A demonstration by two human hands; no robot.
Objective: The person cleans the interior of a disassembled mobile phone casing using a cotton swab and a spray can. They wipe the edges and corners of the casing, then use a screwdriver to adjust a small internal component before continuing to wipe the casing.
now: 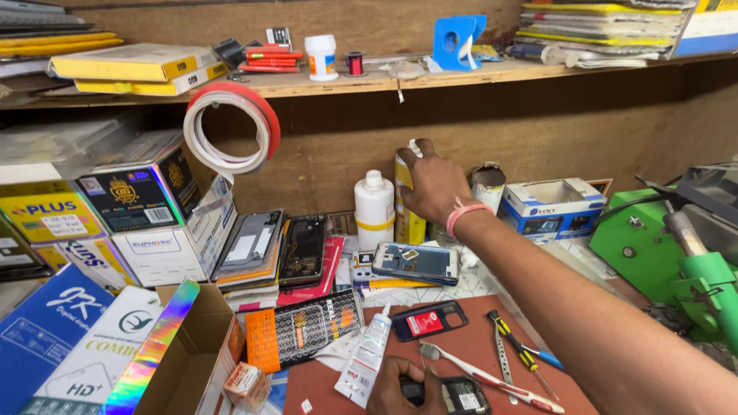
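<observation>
Right hand (432, 183) clasps yellow bottle (407, 223); left hand (403, 384) pins phone (460, 396). The reach could topple the adjacent white bottle (373, 209).

Bright even light, sharp, edges bowed

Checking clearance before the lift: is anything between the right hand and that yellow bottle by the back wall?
Nothing visible: the right hand already grips the yellow bottle. A white bottle stands close beside it.

Tall yellow bottle (408, 207) upright at back wall; dark phone (453, 394) flat.
</observation>
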